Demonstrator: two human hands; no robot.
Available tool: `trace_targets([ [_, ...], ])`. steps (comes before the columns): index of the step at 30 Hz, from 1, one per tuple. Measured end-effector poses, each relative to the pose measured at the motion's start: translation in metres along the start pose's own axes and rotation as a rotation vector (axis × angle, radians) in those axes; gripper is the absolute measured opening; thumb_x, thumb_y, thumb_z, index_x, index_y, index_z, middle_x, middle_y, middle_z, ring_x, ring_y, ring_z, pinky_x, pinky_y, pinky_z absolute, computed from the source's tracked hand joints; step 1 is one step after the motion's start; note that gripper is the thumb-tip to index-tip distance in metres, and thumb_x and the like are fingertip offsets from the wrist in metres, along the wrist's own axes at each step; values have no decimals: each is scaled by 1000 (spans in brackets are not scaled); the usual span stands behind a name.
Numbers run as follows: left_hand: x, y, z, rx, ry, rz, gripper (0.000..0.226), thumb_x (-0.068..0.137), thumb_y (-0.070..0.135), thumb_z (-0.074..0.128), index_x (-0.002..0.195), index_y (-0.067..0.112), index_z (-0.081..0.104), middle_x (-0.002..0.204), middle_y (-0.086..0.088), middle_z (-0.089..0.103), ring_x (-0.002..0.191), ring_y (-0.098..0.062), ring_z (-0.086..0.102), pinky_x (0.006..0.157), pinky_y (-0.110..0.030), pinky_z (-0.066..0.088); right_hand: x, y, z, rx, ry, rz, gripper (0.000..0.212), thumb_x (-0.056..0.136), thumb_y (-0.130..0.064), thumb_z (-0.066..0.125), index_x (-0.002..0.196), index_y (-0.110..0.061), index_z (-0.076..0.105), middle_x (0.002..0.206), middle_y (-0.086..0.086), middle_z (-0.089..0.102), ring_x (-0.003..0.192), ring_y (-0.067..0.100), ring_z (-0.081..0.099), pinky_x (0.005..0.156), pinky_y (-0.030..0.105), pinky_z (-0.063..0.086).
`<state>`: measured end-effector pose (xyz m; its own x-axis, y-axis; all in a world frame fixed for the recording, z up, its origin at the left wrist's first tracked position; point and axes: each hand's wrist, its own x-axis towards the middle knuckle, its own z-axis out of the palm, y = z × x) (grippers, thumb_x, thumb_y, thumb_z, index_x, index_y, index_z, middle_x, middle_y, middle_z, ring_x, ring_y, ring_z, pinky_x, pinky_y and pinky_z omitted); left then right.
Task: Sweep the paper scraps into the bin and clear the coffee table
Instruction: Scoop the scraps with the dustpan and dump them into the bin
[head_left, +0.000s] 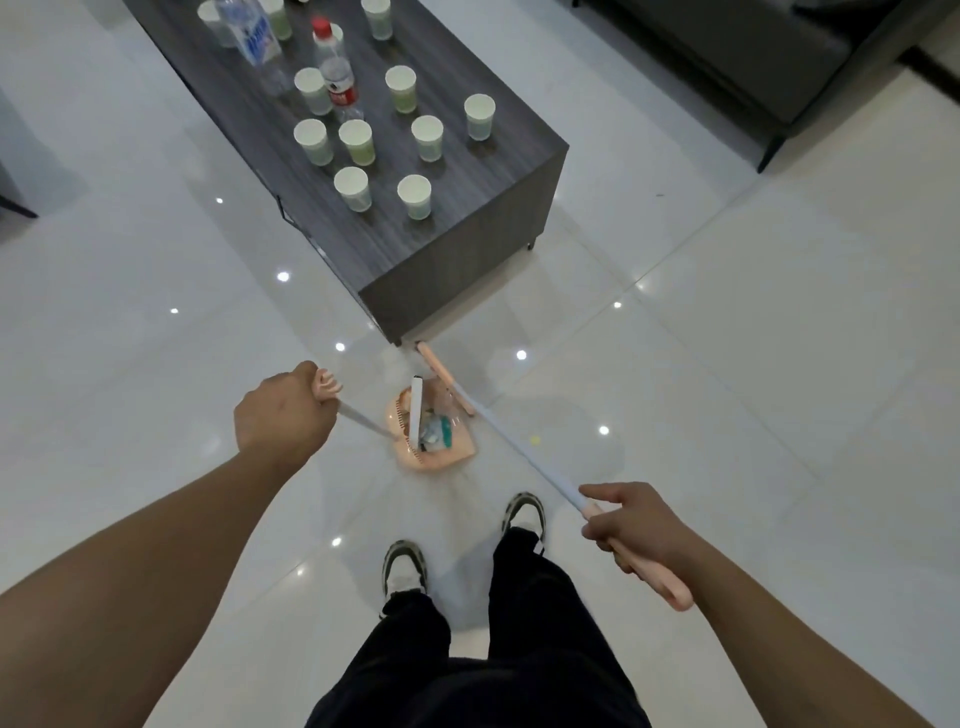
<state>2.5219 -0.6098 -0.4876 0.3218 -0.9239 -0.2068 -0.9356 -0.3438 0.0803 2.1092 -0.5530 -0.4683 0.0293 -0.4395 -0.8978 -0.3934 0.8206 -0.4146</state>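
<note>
My left hand (283, 408) is closed around the pink grip of a long-handled dustpan (441, 449), which sits on the floor just ahead of my feet. Scraps (434, 431) of pale blue-green paper lie inside the pan. My right hand (636, 525) holds the pink end of a broom handle (524, 452); the broom head (444, 376) rests on the floor by the pan's far edge, close to the coffee table's near corner. The dark wood coffee table (467, 208) carries several paper cups (414, 196) and two plastic water bottles (337, 73).
Glossy white floor tiles (727, 364) surround the table. A dark grey sofa (753, 57) stands at the upper right, another dark furniture piece (10, 171) at the left edge. My two shoes (405, 569) stand right behind the dustpan. No bin is in view.
</note>
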Motion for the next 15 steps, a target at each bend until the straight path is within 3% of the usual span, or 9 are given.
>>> trace_targets([
  [3,-10,-15,-2,-40,-33,-5,16,84,38,46,77,24,49,64,1,56,59,-26,53,57,-31,43,-3,17,19,92,86,-10,45,77,-2,68,115,-26,61,68,15,59,42,18,46,42,24,40],
  [6,-24,-26,-3,-72,-51,47,16,80,38,50,72,24,46,62,2,56,58,-25,54,57,-31,45,-7,36,39,123,156,-6,18,79,-1,61,88,-14,53,72,11,43,55,22,38,47,29,35],
  [9,-36,-25,-3,-10,-75,185,14,81,37,51,75,26,45,62,3,53,58,-25,51,53,-29,37,-11,55,58,161,217,23,32,77,4,59,78,-15,33,69,6,29,55,21,28,50,33,27],
  [15,-59,-11,16,21,-72,272,12,80,25,55,86,20,46,66,0,51,56,-26,49,50,-29,34,-16,77,107,62,202,120,29,74,9,64,76,-7,40,65,10,40,39,20,39,49,33,36],
])
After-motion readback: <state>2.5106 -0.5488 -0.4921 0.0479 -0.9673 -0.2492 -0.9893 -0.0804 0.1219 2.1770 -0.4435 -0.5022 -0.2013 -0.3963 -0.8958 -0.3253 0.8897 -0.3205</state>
